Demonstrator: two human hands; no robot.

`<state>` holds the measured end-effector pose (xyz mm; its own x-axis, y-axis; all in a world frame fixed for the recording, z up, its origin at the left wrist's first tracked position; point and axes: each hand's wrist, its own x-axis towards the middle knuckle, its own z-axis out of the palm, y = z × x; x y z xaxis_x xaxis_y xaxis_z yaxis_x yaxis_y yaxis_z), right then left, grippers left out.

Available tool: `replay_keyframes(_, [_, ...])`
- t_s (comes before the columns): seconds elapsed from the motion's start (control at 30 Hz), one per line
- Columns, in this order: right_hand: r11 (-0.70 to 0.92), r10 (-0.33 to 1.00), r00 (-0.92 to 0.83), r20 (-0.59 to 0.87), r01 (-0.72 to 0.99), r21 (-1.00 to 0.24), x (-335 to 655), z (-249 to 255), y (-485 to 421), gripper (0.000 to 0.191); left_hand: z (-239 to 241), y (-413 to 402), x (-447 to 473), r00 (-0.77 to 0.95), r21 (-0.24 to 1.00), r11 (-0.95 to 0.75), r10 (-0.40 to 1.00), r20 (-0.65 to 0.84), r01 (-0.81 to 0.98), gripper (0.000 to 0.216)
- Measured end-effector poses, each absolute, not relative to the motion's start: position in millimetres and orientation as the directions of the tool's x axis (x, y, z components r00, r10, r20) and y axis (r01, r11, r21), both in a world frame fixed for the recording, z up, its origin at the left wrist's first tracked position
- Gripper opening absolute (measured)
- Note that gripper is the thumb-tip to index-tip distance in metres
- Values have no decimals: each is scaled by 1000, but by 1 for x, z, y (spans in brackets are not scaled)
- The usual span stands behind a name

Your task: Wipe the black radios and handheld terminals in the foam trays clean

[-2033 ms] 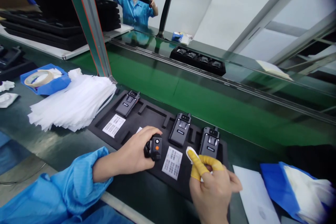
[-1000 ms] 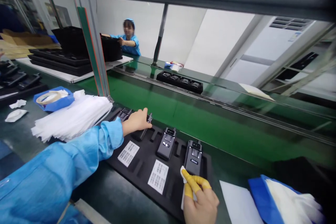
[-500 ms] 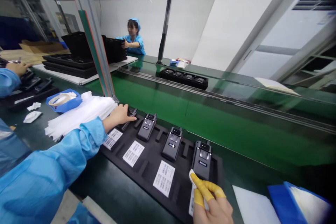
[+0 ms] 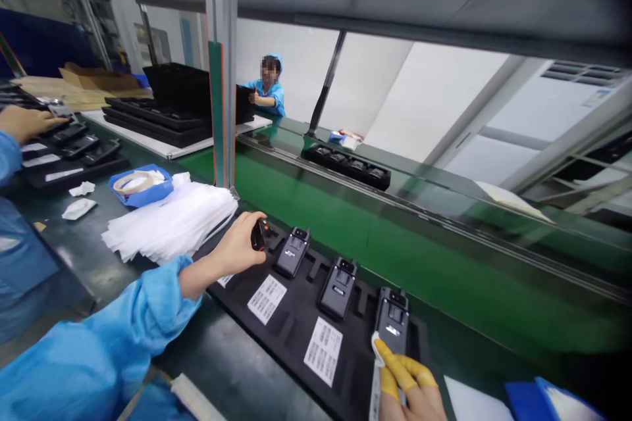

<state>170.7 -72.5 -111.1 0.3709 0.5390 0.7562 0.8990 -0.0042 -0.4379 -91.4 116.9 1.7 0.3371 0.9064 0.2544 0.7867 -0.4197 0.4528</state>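
Observation:
My left hand (image 4: 239, 245) grips a black handheld radio (image 4: 259, 235) by its sides, tilted up above the left end of a black foam tray (image 4: 291, 322). Three more radios lie in the tray's slots: one beside my left hand (image 4: 292, 252), one in the middle (image 4: 337, 289), and one at the right (image 4: 394, 319). White label sheets (image 4: 323, 350) with printed codes lie in front of them. My right hand (image 4: 412, 385), with yellow finger covers, pinches a small white wipe (image 4: 377, 347) near the right-hand radio. Part of that radio is hidden behind the fingers.
A stack of white sheets (image 4: 172, 220) and a blue box with a tape roll (image 4: 141, 185) lie left. Beyond the green partition (image 4: 360, 217) sits another filled tray (image 4: 345, 166). One co-worker (image 4: 269, 89) handles black trays; another's hand (image 4: 24, 123) is far left. A metal post (image 4: 222, 79) stands ahead.
My left hand has raised the leftmost radio from its slot and tipped it up. My right hand stays by the right-hand radio with the wipe. The whole view has shifted.

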Motion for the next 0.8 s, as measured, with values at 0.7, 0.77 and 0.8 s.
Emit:
replay_keyframes(0.7, [254,710,-38,704,945,-205,70,-26,-32,33,-40,56,-80,772,773,-614,565,290,159,61])
replay_keyframes(0.77, [266,730,-50,682,939,-216,70,-25,-33,35,-41,57,-80,780,776,-609,563,273,167,62])
replay_keyframes(0.8, [277,740,-57,670,934,-226,72,-25,-34,35,-42,58,-81,782,776,-608,562,270,170,61])
